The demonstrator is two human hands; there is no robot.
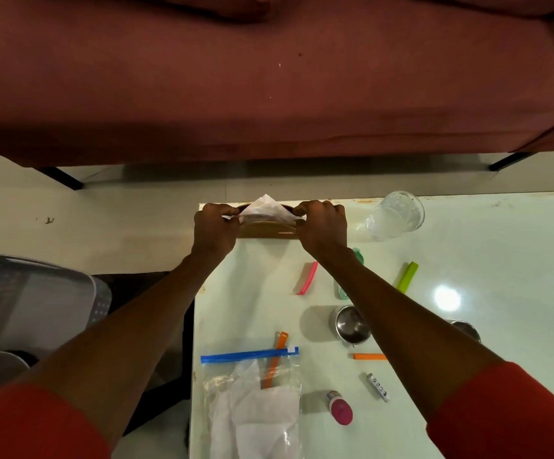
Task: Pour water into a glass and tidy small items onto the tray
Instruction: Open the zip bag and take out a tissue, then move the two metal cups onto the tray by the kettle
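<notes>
A brown wooden tray (262, 230) lies at the far left corner of the white table. Over it my left hand (214, 228) and my right hand (323, 223) each pinch one end of a folded white tissue (265, 208), held up as a triangle between them. A clear glass (396, 215) stands to the right of the tray. Loose on the table lie a pink clip (307, 278), a green clip (407, 277), an orange clip (370, 356), a small battery (378, 386) and a pink-capped item (340, 410).
A zip bag with a blue seal (252, 385) holds white tissue and an orange stick near the front left. Two small steel bowls (350, 324) (466, 329) sit mid-table. A red sofa (269, 77) runs along the far side. A grey chair (30, 299) stands at left.
</notes>
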